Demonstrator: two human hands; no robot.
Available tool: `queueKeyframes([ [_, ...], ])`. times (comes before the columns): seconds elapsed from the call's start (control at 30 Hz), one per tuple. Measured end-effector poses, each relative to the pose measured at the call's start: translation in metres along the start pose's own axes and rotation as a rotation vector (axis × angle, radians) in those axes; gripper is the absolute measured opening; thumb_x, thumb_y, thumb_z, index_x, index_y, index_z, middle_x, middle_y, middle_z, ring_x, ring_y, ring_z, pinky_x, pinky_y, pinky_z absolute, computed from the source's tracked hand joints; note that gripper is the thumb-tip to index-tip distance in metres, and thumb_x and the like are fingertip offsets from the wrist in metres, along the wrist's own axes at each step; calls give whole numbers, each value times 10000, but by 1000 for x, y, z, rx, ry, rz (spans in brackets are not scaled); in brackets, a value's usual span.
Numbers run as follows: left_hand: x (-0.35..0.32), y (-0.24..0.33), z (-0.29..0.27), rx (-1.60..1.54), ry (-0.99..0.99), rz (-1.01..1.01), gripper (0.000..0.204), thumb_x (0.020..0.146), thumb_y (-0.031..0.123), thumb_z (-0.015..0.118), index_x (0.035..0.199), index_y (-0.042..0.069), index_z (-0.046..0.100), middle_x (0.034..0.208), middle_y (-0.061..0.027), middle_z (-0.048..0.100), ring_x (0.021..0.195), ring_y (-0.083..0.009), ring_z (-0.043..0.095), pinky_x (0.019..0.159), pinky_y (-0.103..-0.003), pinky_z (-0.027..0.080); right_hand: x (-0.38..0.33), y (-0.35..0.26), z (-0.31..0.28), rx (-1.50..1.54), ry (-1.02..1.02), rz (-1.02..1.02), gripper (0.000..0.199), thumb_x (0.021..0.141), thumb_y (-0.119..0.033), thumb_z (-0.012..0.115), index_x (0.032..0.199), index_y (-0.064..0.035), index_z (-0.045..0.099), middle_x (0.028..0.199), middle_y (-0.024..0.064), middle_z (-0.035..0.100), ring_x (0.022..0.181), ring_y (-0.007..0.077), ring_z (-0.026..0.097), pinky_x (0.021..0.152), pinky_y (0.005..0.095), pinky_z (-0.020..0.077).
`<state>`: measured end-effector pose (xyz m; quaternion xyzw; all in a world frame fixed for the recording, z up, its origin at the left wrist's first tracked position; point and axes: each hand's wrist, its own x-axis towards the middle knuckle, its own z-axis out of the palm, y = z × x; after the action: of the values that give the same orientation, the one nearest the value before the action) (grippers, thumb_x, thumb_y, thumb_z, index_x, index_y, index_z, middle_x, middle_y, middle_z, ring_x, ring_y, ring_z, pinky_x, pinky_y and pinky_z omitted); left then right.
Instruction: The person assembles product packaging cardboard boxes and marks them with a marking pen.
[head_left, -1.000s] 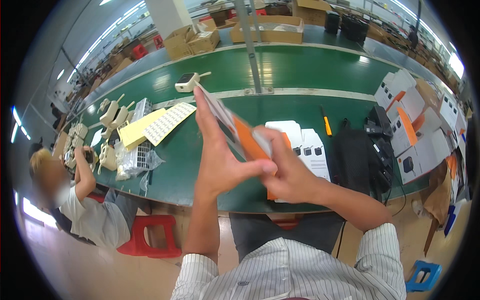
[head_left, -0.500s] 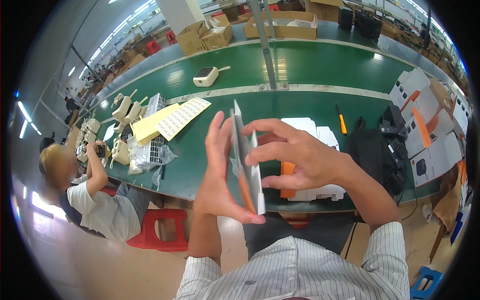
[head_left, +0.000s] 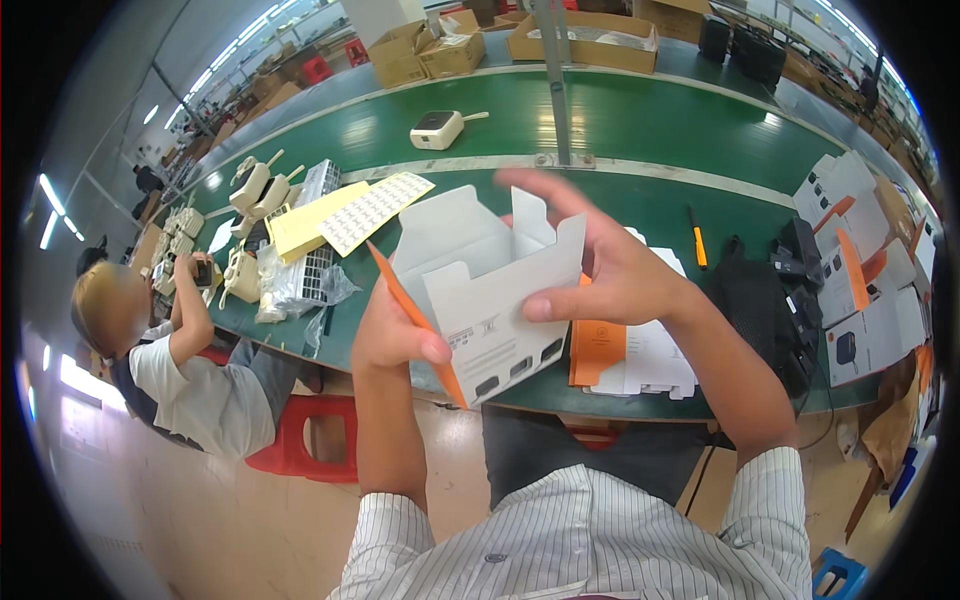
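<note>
The carton (head_left: pixel 500 312) is white and orange, the shirt (head_left: pixel 545 535) dark-striped white, the tabletop (head_left: pixel 655 205) green.

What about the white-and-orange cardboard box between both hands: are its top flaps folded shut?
No: the flaps of the white-and-orange cardboard box stand up around its open top.

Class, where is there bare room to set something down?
Bare: the far green strip right of the metal post; the green table between that post's foot and the orange tool. Crowded: the left end, with cream devices and plastic wrap; the right, with black items and printed cartons.
</note>
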<state>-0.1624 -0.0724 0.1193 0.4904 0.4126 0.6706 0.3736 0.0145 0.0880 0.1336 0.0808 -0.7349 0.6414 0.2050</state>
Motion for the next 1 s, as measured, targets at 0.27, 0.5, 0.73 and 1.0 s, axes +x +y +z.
queueKeyframes([
  [0.27, -4, -9, 15, 193, 218, 145, 773, 861, 280, 660, 1438, -1, 229, 1334, -144, 472, 1204, -206, 486, 1018, -355, 391, 5, 8, 16, -21, 297, 4, 806, 788, -171, 779, 1418, -51, 290, 1267, 122, 496, 1157, 201, 511, 986, 346, 427],
  [0.5, -21, -15, 25, 177, 305, 273, 626, 909, 308, 572, 1383, -7, 312, 1295, -124, 445, 1195, -193, 447, 1030, -338, 352, -5, 8, 30, -17, 218, -29, 764, 825, -211, 740, 1416, -46, 285, 1293, 134, 457, 1218, 232, 456, 1046, 369, 366],
  [0.73, -38, -25, 62, 286, 287, 266, 900, 757, 287, 765, 1366, 32, 154, 1373, -219, 326, 1255, -275, 387, 1035, -414, 339, 6, 21, 28, 158, 222, 126, 725, 936, -217, 570, 1521, -75, 168, 1443, 115, 380, 1293, 195, 416, 1099, 354, 289],
  [1.0, -31, -20, 29, 515, 121, 344, 1557, 350, 528, 951, 1458, 18, -18, 1454, -259, 250, 1386, -389, 237, 1118, -513, 195, 10, 22, 45, 448, 66, -37, 802, 933, -308, 571, 1528, -33, 108, 1505, 128, 303, 1390, 214, 283, 1132, 337, 201],
])
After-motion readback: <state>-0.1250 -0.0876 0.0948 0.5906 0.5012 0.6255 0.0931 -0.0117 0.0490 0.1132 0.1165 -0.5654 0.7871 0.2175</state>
